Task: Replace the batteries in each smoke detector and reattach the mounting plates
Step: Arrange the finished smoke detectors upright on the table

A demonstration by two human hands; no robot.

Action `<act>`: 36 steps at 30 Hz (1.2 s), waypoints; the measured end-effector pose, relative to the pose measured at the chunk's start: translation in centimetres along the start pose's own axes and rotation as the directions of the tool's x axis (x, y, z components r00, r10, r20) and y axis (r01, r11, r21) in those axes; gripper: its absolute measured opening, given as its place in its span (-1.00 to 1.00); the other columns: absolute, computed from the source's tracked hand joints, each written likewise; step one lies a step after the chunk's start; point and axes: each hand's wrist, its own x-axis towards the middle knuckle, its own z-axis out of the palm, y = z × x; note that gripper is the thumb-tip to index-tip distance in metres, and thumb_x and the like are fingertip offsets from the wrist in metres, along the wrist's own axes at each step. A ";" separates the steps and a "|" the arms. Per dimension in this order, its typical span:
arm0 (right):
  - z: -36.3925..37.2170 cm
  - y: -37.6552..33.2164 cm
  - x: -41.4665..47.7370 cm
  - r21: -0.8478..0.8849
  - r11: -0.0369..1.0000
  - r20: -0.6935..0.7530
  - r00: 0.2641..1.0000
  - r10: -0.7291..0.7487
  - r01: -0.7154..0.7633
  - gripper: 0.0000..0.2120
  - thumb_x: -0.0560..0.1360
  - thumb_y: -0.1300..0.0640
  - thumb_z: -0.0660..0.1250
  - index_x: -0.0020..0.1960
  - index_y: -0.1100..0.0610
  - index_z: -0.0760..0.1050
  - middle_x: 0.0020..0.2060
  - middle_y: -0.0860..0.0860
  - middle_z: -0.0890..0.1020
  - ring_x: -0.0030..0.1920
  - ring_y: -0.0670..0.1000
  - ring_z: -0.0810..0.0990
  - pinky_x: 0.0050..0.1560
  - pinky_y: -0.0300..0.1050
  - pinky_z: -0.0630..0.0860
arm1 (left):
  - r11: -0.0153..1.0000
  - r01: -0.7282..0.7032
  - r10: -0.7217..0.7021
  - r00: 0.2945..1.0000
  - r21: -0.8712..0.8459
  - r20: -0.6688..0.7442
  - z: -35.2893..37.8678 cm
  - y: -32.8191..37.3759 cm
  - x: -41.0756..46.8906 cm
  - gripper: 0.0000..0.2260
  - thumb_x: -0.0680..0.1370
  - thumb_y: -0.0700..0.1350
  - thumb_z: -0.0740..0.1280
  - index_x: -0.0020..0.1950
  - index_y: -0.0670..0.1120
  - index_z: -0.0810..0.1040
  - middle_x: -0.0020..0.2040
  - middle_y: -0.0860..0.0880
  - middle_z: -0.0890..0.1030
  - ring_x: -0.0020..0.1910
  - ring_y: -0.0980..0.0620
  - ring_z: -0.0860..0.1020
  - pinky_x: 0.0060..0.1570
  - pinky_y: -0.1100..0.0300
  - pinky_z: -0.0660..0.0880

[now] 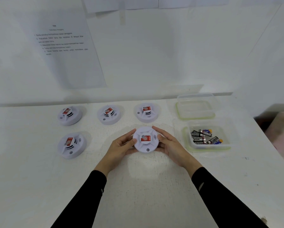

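Observation:
A round white smoke detector [145, 140] with a red label sits face up in the middle of the white table [146, 186]. My left hand [121, 146] grips its left side with thumb and fingers. Its right side is gripped by my right hand [168, 143]. Three more detectors stand in a back row, the left one [69, 115], the middle one [109, 114] and the right one [147, 112]. A further detector [72, 145] lies at the front left. A clear tub [208, 146] to the right holds several batteries [203, 137].
An empty clear plastic container [195, 107] stands behind the battery tub. A printed instruction sheet [63, 46] hangs on the white wall. The table's right edge [273, 145] drops off beside a pinkish surface [283, 129].

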 end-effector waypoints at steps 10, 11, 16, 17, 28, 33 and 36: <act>0.1 0.0 -0.1 0.004 1.000 0.008 1.000 -0.009 0.009 -0.65 0.66 0.17 0.11 0.42 0.00 0.37 0.27 0.04 0.58 0.22 0.10 0.59 0.16 0.00 0.56 | 1.000 0.006 -0.006 1.000 0.004 0.003 0.0 -0.1 -0.1 -0.60 0.61 -0.18 0.34 0.46 -0.03 0.46 0.25 -0.01 0.65 0.24 -0.01 0.62 0.18 0.02 0.59; 0.1 0.0 0.0 0.001 1.000 0.006 1.000 -0.007 0.007 -0.65 0.66 0.17 0.11 0.43 0.01 0.37 0.27 0.04 0.58 0.22 0.09 0.59 0.17 0.01 0.56 | 1.000 0.006 -0.006 1.000 0.001 0.001 0.0 0.0 -0.1 -0.60 0.61 -0.18 0.34 0.45 -0.03 0.46 0.25 0.00 0.65 0.23 -0.01 0.62 0.17 0.03 0.59; 0.1 0.2 0.1 -0.007 1.000 -0.017 1.000 -0.023 0.022 -0.64 0.65 0.12 0.14 0.43 -0.11 0.30 0.22 0.06 0.61 0.19 0.07 0.61 0.19 0.02 0.55 | 1.000 -0.008 0.009 0.999 0.019 -0.040 0.1 -0.2 -0.2 -0.62 0.61 -0.15 0.35 0.43 -0.03 0.49 0.23 0.01 0.66 0.22 0.00 0.63 0.18 0.01 0.58; 0.3 0.3 0.2 -0.031 0.999 -0.047 0.999 -0.021 0.019 -0.64 0.64 0.09 0.16 0.42 -0.11 0.28 0.18 0.07 0.63 0.16 0.07 0.63 0.16 -0.01 0.56 | 0.999 -0.015 0.018 0.998 0.038 -0.062 0.2 -0.3 -0.2 -0.63 0.61 -0.13 0.35 0.43 -0.03 0.50 0.22 0.02 0.67 0.22 0.00 0.62 0.18 0.01 0.58; 5.0 0.5 2.9 -0.538 0.840 -0.234 0.943 -0.235 0.075 -0.73 0.59 0.07 0.27 0.25 0.10 0.56 0.09 -0.03 0.62 0.05 -0.08 0.57 -0.04 -0.42 0.43 | 0.989 -0.068 0.109 0.935 0.132 -0.338 -2.5 0.8 -1.3 -0.68 0.60 -0.10 0.38 0.35 -0.09 0.57 0.16 -0.01 0.68 0.08 0.07 0.67 0.00 0.17 0.64; 6.3 1.4 3.3 -0.627 0.778 -0.233 0.943 -0.238 0.042 -0.75 0.59 0.08 0.27 0.19 0.12 0.60 0.03 0.00 0.59 -0.02 -0.08 0.52 -0.08 -0.47 0.35 | 0.983 0.020 0.074 0.869 0.185 -0.489 -3.6 0.1 -1.4 -0.72 0.57 -0.11 0.42 0.25 -0.16 0.64 0.10 -0.08 0.69 -0.08 0.11 0.68 -0.18 0.24 0.64; 6.2 1.7 3.4 -0.688 0.725 -0.230 0.935 -0.269 0.039 -0.75 0.60 0.09 0.25 0.08 0.19 0.65 -0.02 0.08 0.60 -0.05 -0.03 0.52 -0.14 -0.54 0.32 | 0.967 0.040 0.093 0.863 0.251 -0.497 -3.7 -0.3 -1.4 -0.73 0.56 -0.09 0.43 0.23 -0.13 0.66 0.09 -0.05 0.70 -0.04 0.12 0.67 -0.10 0.19 0.66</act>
